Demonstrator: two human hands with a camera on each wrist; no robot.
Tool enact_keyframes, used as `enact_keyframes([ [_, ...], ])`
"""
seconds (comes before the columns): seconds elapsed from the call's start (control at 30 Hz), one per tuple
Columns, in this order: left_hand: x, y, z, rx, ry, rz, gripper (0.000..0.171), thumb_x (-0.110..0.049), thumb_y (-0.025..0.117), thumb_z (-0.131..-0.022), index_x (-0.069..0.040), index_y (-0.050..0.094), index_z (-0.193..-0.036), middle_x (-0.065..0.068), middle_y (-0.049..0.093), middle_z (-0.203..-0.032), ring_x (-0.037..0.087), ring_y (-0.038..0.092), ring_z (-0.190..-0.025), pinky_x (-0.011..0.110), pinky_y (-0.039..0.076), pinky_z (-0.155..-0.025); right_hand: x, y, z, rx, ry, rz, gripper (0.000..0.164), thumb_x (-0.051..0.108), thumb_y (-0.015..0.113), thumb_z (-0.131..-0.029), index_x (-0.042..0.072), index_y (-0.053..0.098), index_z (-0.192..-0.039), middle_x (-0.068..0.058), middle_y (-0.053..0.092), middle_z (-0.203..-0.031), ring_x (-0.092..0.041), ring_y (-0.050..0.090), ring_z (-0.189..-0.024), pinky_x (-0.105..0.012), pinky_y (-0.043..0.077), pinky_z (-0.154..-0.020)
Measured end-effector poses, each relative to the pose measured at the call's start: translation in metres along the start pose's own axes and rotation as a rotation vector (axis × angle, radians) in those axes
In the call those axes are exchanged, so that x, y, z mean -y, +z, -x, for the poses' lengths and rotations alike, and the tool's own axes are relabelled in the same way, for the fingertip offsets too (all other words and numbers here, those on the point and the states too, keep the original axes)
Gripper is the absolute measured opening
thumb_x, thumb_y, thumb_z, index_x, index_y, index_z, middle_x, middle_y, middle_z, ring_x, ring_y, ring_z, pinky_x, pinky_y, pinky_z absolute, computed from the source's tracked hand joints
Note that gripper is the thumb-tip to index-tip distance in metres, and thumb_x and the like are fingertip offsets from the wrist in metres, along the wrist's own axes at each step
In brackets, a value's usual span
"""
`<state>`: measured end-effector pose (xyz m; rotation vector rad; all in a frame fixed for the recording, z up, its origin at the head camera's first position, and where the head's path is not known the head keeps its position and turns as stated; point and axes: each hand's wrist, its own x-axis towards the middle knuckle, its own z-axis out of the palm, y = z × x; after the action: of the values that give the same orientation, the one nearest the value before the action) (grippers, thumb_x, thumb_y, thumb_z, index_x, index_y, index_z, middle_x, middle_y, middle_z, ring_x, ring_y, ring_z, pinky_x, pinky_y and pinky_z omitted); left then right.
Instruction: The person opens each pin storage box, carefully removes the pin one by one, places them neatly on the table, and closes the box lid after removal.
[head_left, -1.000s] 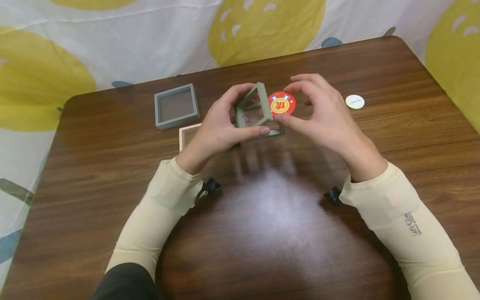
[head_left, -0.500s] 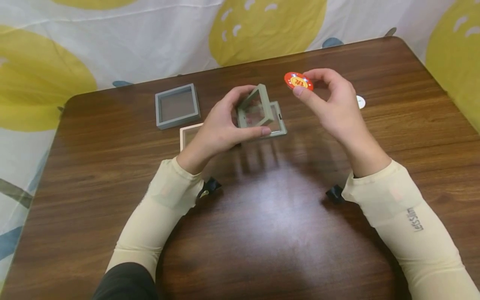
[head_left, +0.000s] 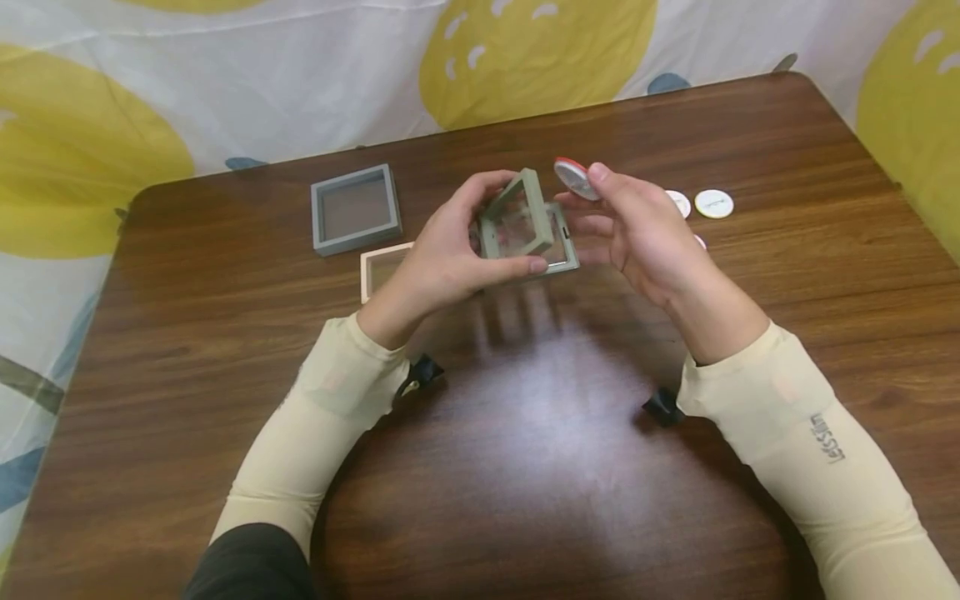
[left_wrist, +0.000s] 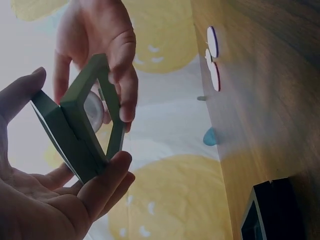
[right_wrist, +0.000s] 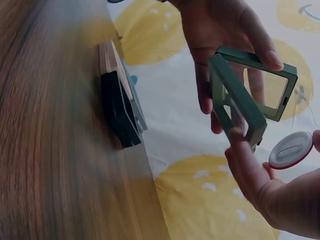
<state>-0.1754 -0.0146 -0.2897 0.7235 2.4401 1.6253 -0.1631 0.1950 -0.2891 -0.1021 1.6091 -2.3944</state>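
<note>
My left hand (head_left: 450, 250) grips a green hinged display frame (head_left: 538, 212) above the table, its two halves spread apart, thumb along the lower edge. Clear film shows inside the halves in the right wrist view. Between thumb and index finger, my right hand (head_left: 648, 229) pinches a round pin-back badge (head_left: 576, 180) with a red rim. The badge's pale back, with its pin (right_wrist: 291, 149), shows in the right wrist view. It is just to the right of the frame's upper edge, while the other fingers of that hand reach to the frame's right side.
A grey display frame (head_left: 358, 239) lies at the back left of the wooden table (head_left: 187, 333). Partly behind my left hand is a cream frame (head_left: 364, 275). White-backed badges (head_left: 714, 204) lie right of my right hand, some partly covered by it. A patterned cloth (head_left: 322, 75) hangs behind.
My right hand lifted the badge away up and right, then brought it back left and turned it from its red printed face to its back. The left hand and green frame barely moved.
</note>
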Motion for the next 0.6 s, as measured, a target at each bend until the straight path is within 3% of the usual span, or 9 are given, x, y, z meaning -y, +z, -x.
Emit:
enact_keyframes([
  [0.13, 0.0001, 0.0008, -0.0001, 0.000, 0.007, -0.002, 0.076, -0.015, 0.084, -0.070, -0.012, 0.044, -0.134, 0.006, 0.058, -0.126, 0.021, 0.056, -0.109, 0.039, 0.048, -0.094, 0.0000, -0.0017, -0.0003, 0.021, 0.007, -0.062, 0.037, 0.027, 0.054, -0.097, 0.001, 0.056, -0.123, -0.012, 0.061, -0.102, -0.024, 0.069, -0.087, -0.037, 0.060, -0.067],
  [0.4, 0.0011, 0.0020, -0.0005, 0.002, 0.021, -0.046, 0.078, -0.016, 0.086, -0.067, -0.011, 0.044, -0.134, 0.007, 0.057, -0.127, 0.024, 0.055, -0.111, 0.040, 0.045, -0.097, 0.0007, 0.0006, 0.0019, 0.040, 0.005, -0.007, 0.039, 0.029, 0.051, -0.098, 0.000, 0.053, -0.124, -0.011, 0.060, -0.105, -0.019, 0.068, -0.091, -0.034, 0.059, -0.072],
  [0.6, 0.0020, 0.0052, -0.0011, 0.063, 0.005, -0.227, 0.083, -0.025, 0.087, -0.065, -0.009, 0.045, -0.135, 0.008, 0.056, -0.128, 0.024, 0.054, -0.111, 0.040, 0.044, -0.097, 0.0010, 0.0026, 0.0043, 0.094, -0.021, -0.106, 0.036, 0.025, 0.054, -0.097, -0.002, 0.057, -0.120, -0.013, 0.062, -0.103, -0.024, 0.069, -0.091, -0.038, 0.060, -0.070],
])
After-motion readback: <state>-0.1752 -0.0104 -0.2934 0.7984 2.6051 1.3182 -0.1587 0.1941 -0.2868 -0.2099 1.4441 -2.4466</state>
